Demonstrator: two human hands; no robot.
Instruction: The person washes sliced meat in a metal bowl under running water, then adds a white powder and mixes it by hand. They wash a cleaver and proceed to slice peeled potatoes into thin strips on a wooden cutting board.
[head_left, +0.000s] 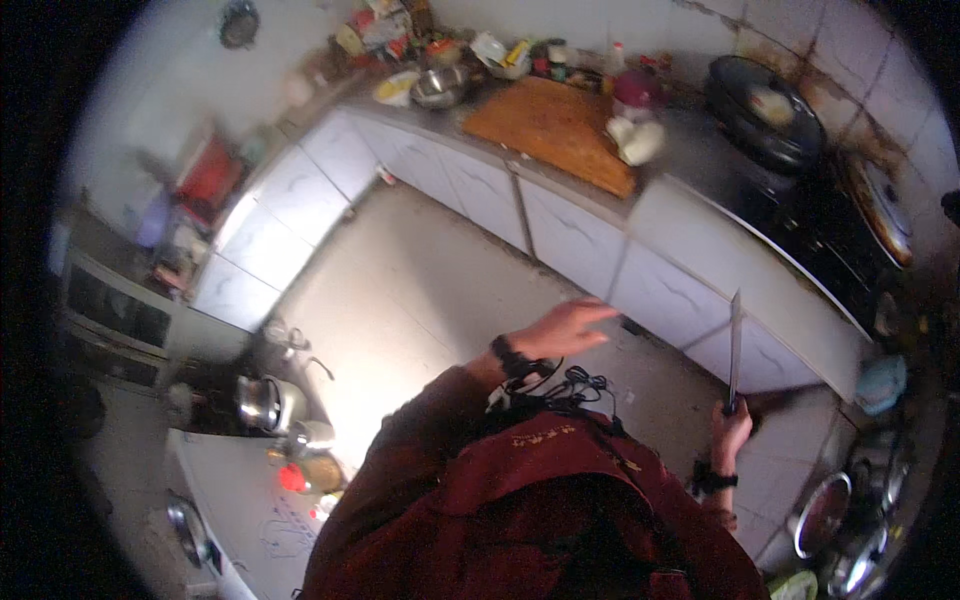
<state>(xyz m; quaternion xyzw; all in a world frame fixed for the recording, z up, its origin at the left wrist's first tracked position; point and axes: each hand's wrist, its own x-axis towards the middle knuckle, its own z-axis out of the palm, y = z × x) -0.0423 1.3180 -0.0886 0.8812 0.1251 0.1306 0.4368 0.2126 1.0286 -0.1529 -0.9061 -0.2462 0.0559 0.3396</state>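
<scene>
My right hand (732, 429), low at the right, is closed around the dark handle of a kitchen knife (736, 345). Its long blade points away from me, in front of the white cabinet fronts. Over the floor before my body, my left hand (568, 328) reaches out with fingers extended and apart, holding nothing. Both wrists wear black bands, and a dark cable (585, 381) hangs near the left one. Beyond the hands, a wooden cutting board (547, 124) lies on the dark countertop, with a pale, blurred item (637, 140) at its right edge.
A black wok (765, 146) with pale contents stands on the stove (817, 232) at the right. Left of the board are a metal bowl (441, 86) and a yellowish plate (396, 88). Jars and a red lid (292, 478) occupy the white surface at lower left. Pans (823, 514) lie at lower right.
</scene>
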